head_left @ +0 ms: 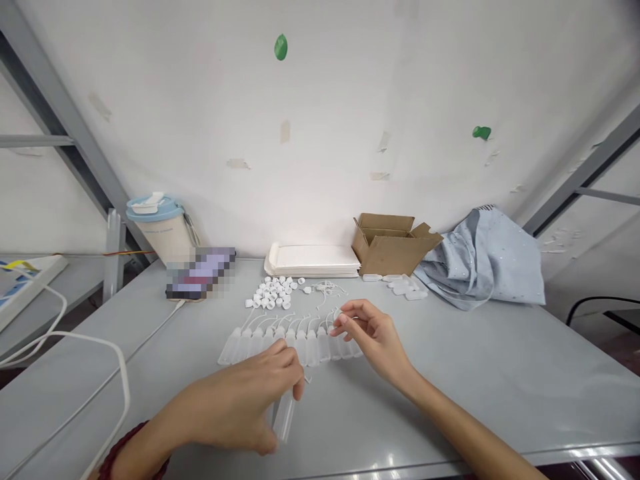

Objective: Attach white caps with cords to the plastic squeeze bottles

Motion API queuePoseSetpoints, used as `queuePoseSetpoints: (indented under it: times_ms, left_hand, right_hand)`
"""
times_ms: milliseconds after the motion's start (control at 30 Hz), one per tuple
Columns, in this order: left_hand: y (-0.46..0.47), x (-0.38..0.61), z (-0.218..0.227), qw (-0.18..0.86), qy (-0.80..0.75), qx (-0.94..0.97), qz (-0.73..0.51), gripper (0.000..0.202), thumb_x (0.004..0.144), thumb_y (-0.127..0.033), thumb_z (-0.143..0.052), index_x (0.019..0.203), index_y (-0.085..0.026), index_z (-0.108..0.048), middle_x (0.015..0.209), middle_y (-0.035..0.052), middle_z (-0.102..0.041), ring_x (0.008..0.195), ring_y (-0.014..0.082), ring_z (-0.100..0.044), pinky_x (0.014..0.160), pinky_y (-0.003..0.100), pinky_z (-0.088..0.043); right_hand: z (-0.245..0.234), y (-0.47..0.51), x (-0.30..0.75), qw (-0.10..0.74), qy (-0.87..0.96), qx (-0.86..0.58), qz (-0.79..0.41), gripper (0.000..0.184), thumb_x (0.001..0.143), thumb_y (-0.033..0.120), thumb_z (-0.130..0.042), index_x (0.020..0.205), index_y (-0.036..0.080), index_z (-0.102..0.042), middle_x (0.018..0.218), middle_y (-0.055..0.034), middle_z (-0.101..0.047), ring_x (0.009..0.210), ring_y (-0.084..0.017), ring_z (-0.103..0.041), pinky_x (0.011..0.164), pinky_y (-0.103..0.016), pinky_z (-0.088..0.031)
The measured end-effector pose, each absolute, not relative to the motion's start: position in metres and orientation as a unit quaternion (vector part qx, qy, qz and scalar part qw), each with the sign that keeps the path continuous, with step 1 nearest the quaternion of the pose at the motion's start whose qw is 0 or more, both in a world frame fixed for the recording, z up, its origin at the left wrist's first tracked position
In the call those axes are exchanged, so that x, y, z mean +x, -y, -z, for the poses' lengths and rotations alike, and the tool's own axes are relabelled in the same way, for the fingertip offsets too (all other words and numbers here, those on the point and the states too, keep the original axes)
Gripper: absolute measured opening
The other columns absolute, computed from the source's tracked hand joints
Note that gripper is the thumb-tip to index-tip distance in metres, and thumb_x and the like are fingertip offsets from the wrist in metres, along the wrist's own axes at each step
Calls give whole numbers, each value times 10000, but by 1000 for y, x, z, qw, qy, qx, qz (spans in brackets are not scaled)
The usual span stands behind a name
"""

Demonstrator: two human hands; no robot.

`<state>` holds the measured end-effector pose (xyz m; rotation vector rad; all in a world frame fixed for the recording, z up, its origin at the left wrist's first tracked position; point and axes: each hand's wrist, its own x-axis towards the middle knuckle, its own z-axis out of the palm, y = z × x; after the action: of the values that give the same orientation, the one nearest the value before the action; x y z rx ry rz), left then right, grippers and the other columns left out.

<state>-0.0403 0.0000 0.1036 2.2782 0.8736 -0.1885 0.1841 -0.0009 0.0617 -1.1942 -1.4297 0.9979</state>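
Overall, a white wall (330,193) stands behind a gray counter (465,380). At the back right of the counter, pale blue fabric (510,267) lies beside an open cardboard box (400,255).

The left hand (245,397) enters from the lower left, back upward, fingers arched over a clear bottle (286,420) near the front edge. Its thumb and fingers stand apart; whether they grip the bottle cannot be told.

The right hand (375,333) reaches in from the lower right, wrist angled inward, over the right end of a row of translucent bottles (311,350). Its thumb and index fingertips are close together; whether they pinch anything cannot be told.

Thin curved tails (256,325) extend from the row toward a cluster of white caps (273,293).
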Motion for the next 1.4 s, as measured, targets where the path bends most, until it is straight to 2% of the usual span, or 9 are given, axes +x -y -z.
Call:
queuePoseSetpoints:
  times_ms: [200,400,767,900,1067,1200,1300,1400]
  left_hand:
    - [5,-41,-99,256,-336,904,65,322,553,-74,-497,850,-195,-475,951,25,-476,958,222,-415,774,313,-400]
    - [8,-40,-97,216,-332,914,90,238,578,-99,-501,797,-185,-464,921,41,-475,923,238,-404,756,342,-396]
    - [10,-43,-96,195,-336,917,87,253,573,-72,-489,799,-183,-466,932,39,-476,920,232,-402,756,337,-376]
    - [8,-45,-97,219,-345,910,74,250,594,-90,-553,810,-186,-474,934,27,-477,924,224,-410,744,316,-372]
    - [-1,-50,-102,275,-374,886,21,239,664,-180,-612,864,-208,-485,947,4,-485,926,207,-426,739,294,-380]
    - [-16,-49,-100,252,-417,870,-74,60,816,-237,-461,871,-215,-468,909,11,-486,892,200,-433,735,307,-396]
    - [-27,-45,-92,217,-451,855,-136,119,867,-236,-356,875,-209,-472,891,27,-501,894,213,-441,735,330,-410]
    - [-37,-40,-82,199,-441,857,-177,168,872,-225,-333,873,-199,-499,930,46,-534,942,226,-446,782,357,-420]
  right_hand:
    - [-60,1,184,481,592,-501,-409,214,857,393,-545,935,194,-537,827,-28,-634,750,-187,-683,611,-284,-491]
    - [-60,2,184,477,595,-506,-403,211,859,393,-542,939,198,-539,831,-27,-636,740,-185,-683,608,-284,-487]
    - [-59,0,185,472,602,-508,-396,198,859,378,-540,927,192,-537,813,-29,-638,714,-179,-676,585,-279,-482]
    - [-59,0,185,472,605,-508,-391,192,862,375,-535,921,193,-542,808,-27,-637,709,-173,-672,587,-278,-483]
    - [-63,-4,190,495,596,-501,-385,192,851,376,-546,909,193,-534,793,-26,-640,699,-169,-669,581,-269,-487]
    - [-66,-12,200,519,588,-512,-350,211,840,391,-548,890,186,-536,770,-32,-641,679,-169,-659,564,-267,-481]
    - [-65,-22,213,530,586,-529,-309,231,828,405,-550,883,182,-538,776,-39,-641,668,-169,-644,551,-269,-482]
    - [-61,-33,230,518,599,-566,-230,212,831,387,-527,867,179,-546,783,-45,-640,669,-169,-631,553,-272,-483]
